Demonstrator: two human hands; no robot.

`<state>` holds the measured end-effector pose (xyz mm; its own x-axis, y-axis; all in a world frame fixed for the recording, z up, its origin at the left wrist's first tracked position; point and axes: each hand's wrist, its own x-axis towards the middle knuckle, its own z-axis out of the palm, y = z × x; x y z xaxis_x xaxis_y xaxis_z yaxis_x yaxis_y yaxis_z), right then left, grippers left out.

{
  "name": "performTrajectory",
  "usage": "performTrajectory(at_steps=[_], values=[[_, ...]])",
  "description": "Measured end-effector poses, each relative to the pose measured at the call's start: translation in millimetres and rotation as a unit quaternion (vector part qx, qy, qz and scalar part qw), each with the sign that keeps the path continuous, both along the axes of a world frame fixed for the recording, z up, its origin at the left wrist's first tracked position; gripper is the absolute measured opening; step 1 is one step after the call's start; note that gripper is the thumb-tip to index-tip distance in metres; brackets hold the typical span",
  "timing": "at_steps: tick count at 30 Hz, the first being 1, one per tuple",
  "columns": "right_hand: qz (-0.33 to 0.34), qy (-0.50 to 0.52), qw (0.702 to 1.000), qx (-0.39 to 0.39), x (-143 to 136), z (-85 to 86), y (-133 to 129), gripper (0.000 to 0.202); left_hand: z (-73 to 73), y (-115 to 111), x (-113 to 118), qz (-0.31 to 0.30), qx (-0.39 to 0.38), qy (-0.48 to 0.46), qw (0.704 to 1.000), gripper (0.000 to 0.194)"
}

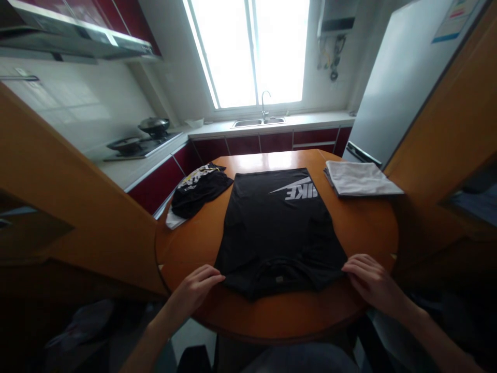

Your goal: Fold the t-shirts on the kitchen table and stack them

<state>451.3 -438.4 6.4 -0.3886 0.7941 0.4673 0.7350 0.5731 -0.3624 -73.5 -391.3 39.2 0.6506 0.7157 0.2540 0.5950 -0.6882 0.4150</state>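
A black T-shirt [277, 223] with a large white print lies spread flat on the wooden table [272, 321], its neckline towards me and the print upside down at the far right. My left hand [200, 285] pinches the shirt's near left corner between thumb and fingers. At the near right corner, my right hand [365, 274] grips the cloth the same way. Both corners are close to the tabletop, and the fabric between them looks stretched out with few creases.
Crumpled black and white clothes [200, 189] lie at the table's left edge. A folded stack of pale cloth [359, 178] sits at the right. Beyond the table are a counter with a sink [258, 123], a stove with pans [153, 127], and a fridge [396, 83].
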Motion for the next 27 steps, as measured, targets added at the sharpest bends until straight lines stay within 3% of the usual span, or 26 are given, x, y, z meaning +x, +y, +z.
performTrajectory(at_steps=[5, 8, 12, 15, 17, 20, 24, 27], values=[[0.036, 0.048, 0.991, -0.121, 5.6, 37.9, -20.4, 0.017, 32.5, -26.4, -6.9, 0.007, -0.108, 0.005, 0.994, 0.025], [0.032, 0.095, 0.977, -0.191, 6.7, 59.6, -14.9, 0.016, 58.7, -28.7, -5.1, 0.009, -0.139, 0.006, 0.99, 0.022], [0.022, 0.151, 0.958, -0.241, 9.3, 77.9, 26.4, 0.018, 90.5, -1.4, 3.1, 0.02, -0.15, -0.021, 0.988, 0.019], [0.024, 0.186, 0.947, -0.262, 15.0, 85.8, 76.5, 0.025, 99.8, 37.1, 5.5, 0.052, -0.136, -0.058, 0.988, 0.02], [0.017, 0.203, 0.943, -0.261, 19.4, 86.9, 113.7, 0.028, 95.3, 68.3, 4.8, 0.082, -0.128, -0.087, 0.985, 0.023], [-0.001, 0.21, 0.941, -0.266, 21.9, 75.5, 167.0, 0.032, 72.6, 117.6, 5.1, 0.116, -0.13, -0.131, 0.976, 0.029], [-0.04, 0.208, 0.924, -0.318, 13.5, 36.9, 217.2, 0.033, 25.9, 168.3, 11.4, 0.162, -0.152, -0.149, 0.964, 0.031], [-0.063, 0.206, 0.913, -0.348, 9.0, 13.0, 234.2, 0.029, -0.4, 185.9, 13.7, 0.191, -0.176, -0.154, 0.953, 0.029]])
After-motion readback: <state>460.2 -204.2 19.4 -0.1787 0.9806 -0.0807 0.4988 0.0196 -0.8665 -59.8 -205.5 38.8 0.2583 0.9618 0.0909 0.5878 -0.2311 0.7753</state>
